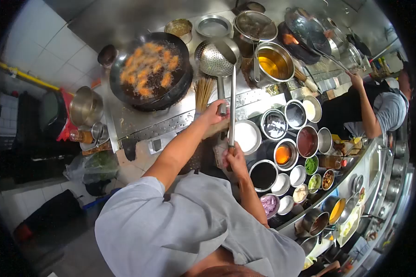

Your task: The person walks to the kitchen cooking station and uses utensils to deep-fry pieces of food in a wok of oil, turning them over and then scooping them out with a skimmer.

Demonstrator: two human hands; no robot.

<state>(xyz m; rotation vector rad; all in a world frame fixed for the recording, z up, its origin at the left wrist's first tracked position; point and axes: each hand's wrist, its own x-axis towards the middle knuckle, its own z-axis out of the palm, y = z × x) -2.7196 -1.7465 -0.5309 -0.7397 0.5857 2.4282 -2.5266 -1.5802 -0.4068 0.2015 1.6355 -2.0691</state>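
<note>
My left hand (214, 112) is closed around the handle of a perforated metal strainer (210, 57), beside the wok. In my right hand (236, 160) is the long handle of a ladle (232, 108); its upper end reaches over the strainer's bowl. Left of the strainer, a large black wok (182, 78) holds bubbling dark oil with many orange-brown fried pieces (145, 67) in it. A bamboo brush (203, 94) stands near my left hand. Close to my right hand is a round container of white contents (246, 137).
A pot of yellow oil (272, 63) and a mesh strainer (256, 25) sit right of the perforated one. Several seasoning containers (275, 123) crowd the right counter. A co-worker (374, 106) handles another wok (305, 46) at far right. A steel pot (86, 107) stands left.
</note>
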